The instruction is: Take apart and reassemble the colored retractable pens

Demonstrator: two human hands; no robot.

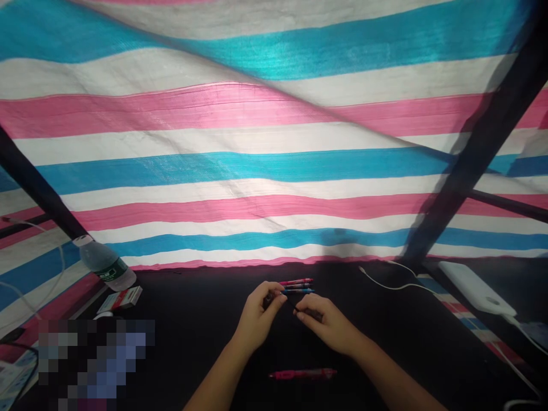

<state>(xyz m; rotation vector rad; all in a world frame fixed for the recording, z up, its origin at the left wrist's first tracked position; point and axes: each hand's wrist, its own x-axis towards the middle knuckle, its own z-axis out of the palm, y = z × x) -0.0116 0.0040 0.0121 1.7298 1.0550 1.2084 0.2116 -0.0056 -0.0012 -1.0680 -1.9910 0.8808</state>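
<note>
While our left hand (pixel 257 317) and right hand (pixel 327 324) pinch a thin dark rod (pixel 295 308) between them, the fingers of both curl narrowly around it, just above a black tabletop (pixel 406 342). The rod shows small in this view, so we can only say that it looks like a slim pen or refill. Just beyond our hands lie three slim pens (pixel 297 286) side by side, one pink and two bluish or dark, as far as we can make out. One more pink pen (pixel 302 374) lies alone on the near side, between our forearms.

Off to the right we count one white power bank (pixel 475 288) and one loose white cable (pixel 394 283). Off to the left lie one clear water bottle (pixel 105 262), tilted with a green label, and one small red-and-white box (pixel 120 299) beside it. A pixelated patch (pixel 96 365) hides the lower left. Behind everything rises one striped pink, white and blue tarp (pixel 274 171), crossed by two dark poles (pixel 483 160).
</note>
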